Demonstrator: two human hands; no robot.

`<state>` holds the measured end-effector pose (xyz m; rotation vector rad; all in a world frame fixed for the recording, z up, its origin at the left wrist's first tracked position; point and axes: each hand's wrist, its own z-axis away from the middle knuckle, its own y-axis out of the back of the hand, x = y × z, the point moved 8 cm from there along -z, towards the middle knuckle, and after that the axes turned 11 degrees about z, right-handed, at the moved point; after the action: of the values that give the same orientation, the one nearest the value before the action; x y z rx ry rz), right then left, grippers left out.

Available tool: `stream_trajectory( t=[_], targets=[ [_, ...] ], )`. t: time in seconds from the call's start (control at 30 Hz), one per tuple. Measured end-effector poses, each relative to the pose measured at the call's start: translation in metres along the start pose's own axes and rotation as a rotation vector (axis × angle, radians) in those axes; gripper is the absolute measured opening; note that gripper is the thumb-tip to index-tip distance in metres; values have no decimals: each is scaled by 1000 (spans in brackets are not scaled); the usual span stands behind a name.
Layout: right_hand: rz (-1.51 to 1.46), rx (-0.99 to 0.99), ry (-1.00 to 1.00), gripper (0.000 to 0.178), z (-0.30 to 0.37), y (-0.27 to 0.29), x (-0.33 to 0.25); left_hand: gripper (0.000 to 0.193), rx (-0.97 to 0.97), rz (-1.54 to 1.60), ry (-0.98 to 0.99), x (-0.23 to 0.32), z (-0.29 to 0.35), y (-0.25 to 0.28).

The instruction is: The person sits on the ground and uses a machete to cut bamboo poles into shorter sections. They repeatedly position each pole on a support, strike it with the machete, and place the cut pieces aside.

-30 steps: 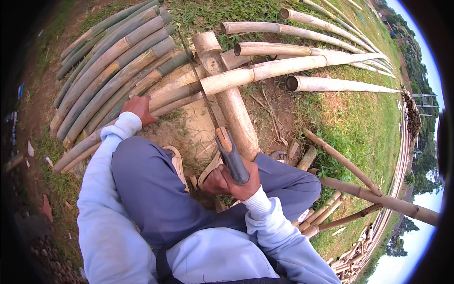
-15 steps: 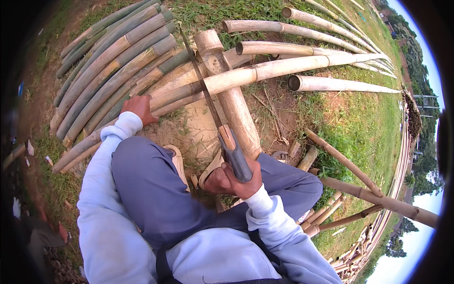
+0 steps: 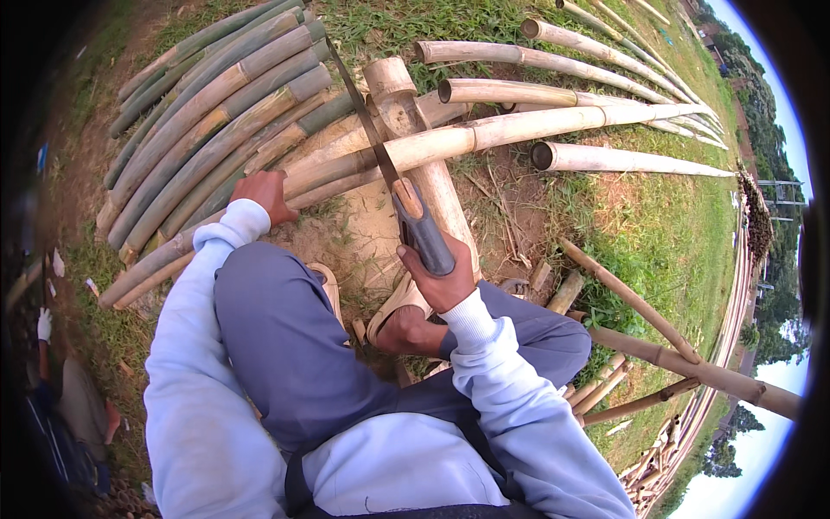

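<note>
My right hand (image 3: pixel 445 275) is wrapped round the dark handle of a handsaw (image 3: pixel 424 232). Its long blade points away and to the left, lying across a pale bamboo pole (image 3: pixel 519 126). A thick bamboo post (image 3: pixel 445 203) with a scooped notch near its far end supports that pole just right of the blade. To the left of the saw, my left hand (image 3: pixel 266 195) presses down on the same pole with its fingers curled over it; some fingertips are hidden. A second, thinner pole lies alongside beneath it.
Cut greenish bamboo lengths (image 3: pixel 207 112) lie side by side at the far left. Long pale poles (image 3: pixel 631 158) stretch off to the right. A bamboo frame (image 3: pixel 692 368) stands at lower right. At the left edge, another person's white-gloved hand (image 3: pixel 45 324) shows.
My right hand has pushed the saw forward, so its handle is now nearer the pole. The left hand keeps its place on the pole. More of the other person shows at the left.
</note>
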<state>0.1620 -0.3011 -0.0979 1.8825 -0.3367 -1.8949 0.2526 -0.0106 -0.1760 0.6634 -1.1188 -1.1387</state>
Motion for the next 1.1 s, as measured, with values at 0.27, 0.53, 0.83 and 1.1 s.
stream_trajectory(
  t=[0.27,0.53,0.83,1.1],
  targets=[
    [-56,80,5,16,8,-10,-15,50,-106,16,-44,0,1,2],
    [196,2,-129,19,181,52,-22,50,-150,59,-10,-12,18,-4],
    [7,-1,-26,13,5,-1,-1,62,-88,26,32,-6,-1,-4],
    [208,-87,-190,34,174,55,-38,57,-81,12,46,-6,4,-3]
  ],
)
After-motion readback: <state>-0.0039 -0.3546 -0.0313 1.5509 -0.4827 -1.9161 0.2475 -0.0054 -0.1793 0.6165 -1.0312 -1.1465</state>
